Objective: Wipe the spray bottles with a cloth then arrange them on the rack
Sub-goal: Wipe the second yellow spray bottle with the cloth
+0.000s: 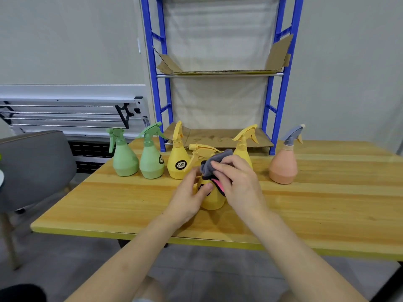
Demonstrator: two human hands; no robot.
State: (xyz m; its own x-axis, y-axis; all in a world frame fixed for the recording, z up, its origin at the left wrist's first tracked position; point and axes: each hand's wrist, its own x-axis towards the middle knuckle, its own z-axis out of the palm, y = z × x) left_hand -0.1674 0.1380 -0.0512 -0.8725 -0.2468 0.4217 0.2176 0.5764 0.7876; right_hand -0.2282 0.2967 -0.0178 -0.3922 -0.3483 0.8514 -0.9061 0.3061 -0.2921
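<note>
I see my left hand gripping a yellow bottle over the worktop; my right hand pinches a grey cloth, seemingly pressed against its neck.

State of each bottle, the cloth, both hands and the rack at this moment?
Held yellow bottle: gripped, being wiped.
Cloth: bunched, pressed on it.
Left hand: holds bottle.
Right hand: grips cloth.
Other five bottles: upright on table.
Rack: holds no bottles.
</note>
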